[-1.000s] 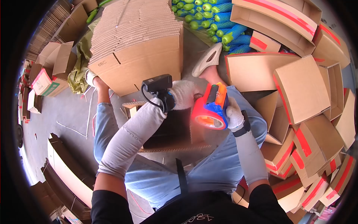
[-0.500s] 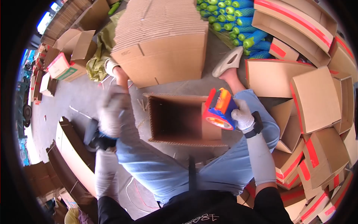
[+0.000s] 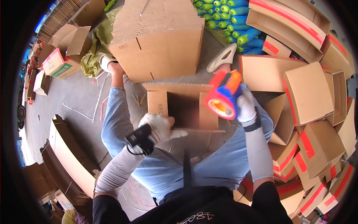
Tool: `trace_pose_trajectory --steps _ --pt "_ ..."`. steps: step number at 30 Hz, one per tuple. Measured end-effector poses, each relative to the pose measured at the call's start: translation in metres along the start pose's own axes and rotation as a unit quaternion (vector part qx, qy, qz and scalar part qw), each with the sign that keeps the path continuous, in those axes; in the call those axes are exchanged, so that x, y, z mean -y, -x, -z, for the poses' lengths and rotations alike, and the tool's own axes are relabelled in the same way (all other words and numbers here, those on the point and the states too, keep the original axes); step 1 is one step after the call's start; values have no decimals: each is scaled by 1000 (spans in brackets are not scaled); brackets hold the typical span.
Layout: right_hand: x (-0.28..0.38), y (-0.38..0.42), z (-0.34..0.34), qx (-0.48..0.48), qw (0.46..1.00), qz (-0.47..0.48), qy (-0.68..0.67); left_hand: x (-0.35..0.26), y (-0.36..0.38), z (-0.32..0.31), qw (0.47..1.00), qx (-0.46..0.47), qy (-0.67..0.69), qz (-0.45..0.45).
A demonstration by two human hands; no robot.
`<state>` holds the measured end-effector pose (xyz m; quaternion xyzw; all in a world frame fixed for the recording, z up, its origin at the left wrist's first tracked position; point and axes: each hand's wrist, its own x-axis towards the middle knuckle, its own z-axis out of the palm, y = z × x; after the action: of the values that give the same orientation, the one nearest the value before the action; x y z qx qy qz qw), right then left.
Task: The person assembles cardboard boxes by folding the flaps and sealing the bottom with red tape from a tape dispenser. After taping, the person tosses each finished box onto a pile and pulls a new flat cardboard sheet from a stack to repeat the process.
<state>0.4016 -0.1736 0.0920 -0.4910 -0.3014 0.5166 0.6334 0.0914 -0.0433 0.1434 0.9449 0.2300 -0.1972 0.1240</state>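
Observation:
Between my legs stands a cardboard box [image 3: 186,87], its top partly uncovered. Its left end flap [image 3: 157,102] and right end flap [image 3: 209,116] are folded inward, and the dark inside shows between them. My left hand [image 3: 156,127], in a pale glove, is at the near left corner against the left flap. Its thumb stretches out along the near edge, apart from the fingers. My right hand [image 3: 247,108], also gloved, grips a red, blue and orange tape dispenser [image 3: 223,99] above the box's right end. A roll of tape sits inside the dispenser.
Ahead stands a stack of flattened cartons [image 3: 156,56]. Taped boxes [image 3: 309,93] pile up on the right. Green items in blue netting [image 3: 223,18] lie at the far right. Loose strapping [image 3: 93,112] and an open carton [image 3: 63,61] are on the left.
My left hand has swung from the left over to the box, and the left flap is now folded inward. My right hand has lifted the tape dispenser slightly away from me.

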Motion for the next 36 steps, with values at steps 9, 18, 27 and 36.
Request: trace_pose_trajectory --steps 9,18,27,36 --pt "24 23 -13 38 996 59 58 25 -43 -32 953 -287 71 -69" --pt "16 10 -27 123 984 -89 96 40 -50 7 919 -357 -12 168" --pt "18 16 -28 118 982 -126 75 7 -17 -34 953 -267 -4 143" --pt "40 -37 -59 185 961 -125 162 3 -17 -57 956 -263 36 123"
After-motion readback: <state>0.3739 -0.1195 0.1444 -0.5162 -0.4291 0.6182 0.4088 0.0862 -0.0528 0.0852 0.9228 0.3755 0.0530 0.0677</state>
